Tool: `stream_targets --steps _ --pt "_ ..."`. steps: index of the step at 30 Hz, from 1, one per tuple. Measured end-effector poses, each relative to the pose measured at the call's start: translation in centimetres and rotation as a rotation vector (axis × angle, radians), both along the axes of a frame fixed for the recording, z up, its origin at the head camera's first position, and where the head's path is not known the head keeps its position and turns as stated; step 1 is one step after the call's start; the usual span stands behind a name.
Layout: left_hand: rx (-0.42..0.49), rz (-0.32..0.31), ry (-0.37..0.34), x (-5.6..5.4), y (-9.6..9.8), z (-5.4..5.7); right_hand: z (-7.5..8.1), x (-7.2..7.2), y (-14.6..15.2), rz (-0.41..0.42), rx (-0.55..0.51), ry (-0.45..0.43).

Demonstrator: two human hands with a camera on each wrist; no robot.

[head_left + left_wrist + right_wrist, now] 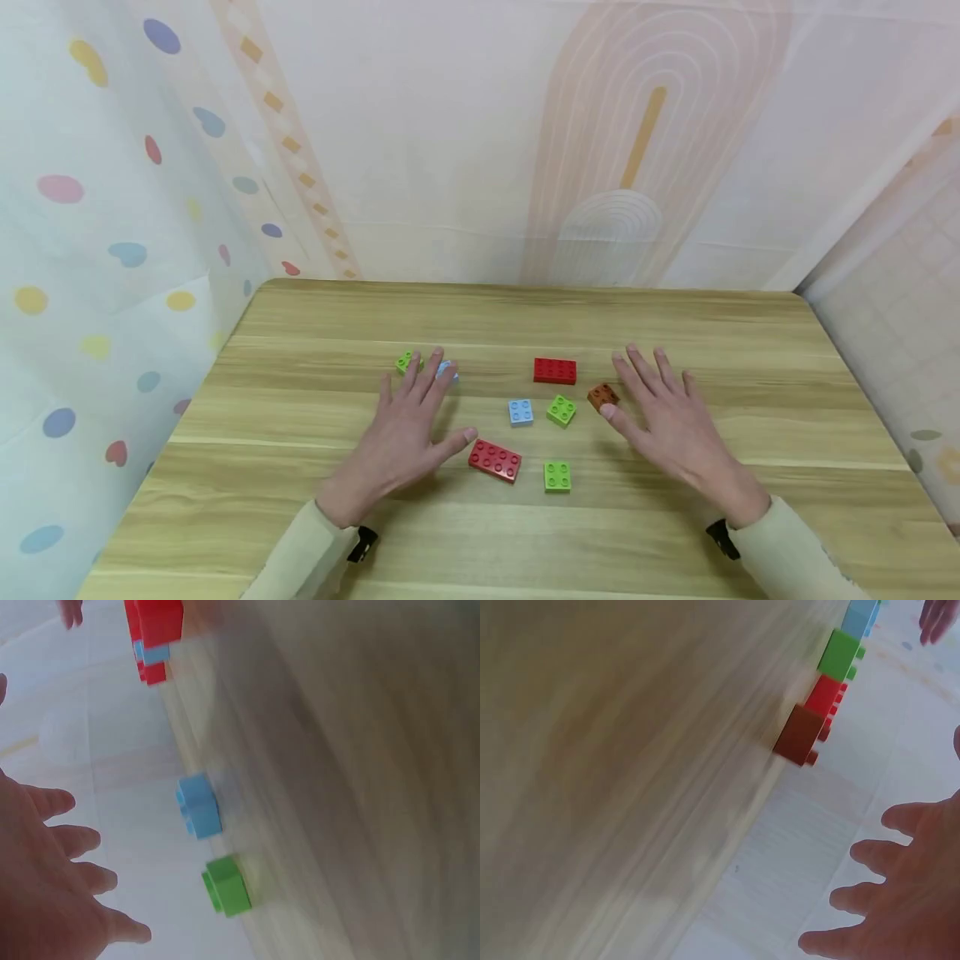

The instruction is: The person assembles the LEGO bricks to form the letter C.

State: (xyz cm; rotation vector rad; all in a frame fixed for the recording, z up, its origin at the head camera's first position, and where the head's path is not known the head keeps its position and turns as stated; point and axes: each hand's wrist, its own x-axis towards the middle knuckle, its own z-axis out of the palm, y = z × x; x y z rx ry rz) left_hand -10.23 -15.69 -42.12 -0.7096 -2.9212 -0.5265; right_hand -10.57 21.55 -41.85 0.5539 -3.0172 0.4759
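- Taking the middle blue block (521,414) as the dial's centre, the far red block (555,372) sits at 1 o'clock, the middle green block (561,411) at 3, with the brown block (602,395) beyond it.
- The near green block (557,477) is at 5, the near red block (494,461) at 7, the outer blue block (453,374) and outer green block (406,363) at 10.
- The left hand (401,437), towards 9, and right hand (671,421), towards 3, are well apart, fingers spread, holding nothing.
- Nothing looks done: the blocks lie loose on the table (525,550), none joined; all handling seems left.

Free tabletop (495,321) beyond the bricks (555,372)
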Motion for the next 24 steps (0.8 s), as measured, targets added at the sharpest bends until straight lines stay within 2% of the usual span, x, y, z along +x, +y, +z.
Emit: stream_targets --steps 4,12,24 --pt "0.005 -0.055 0.002 0.3 0.5 -0.3 0.0 0.5 -0.5 0.035 -0.013 -0.003" --pt "0.006 -0.144 -0.042 0.7 1.1 -0.6 -0.2 1.5 -1.5 0.120 -0.062 -0.006" --pt "0.016 -0.255 -0.160 0.9 1.5 -0.9 -0.1 2.9 -2.7 0.226 -0.136 -0.013"
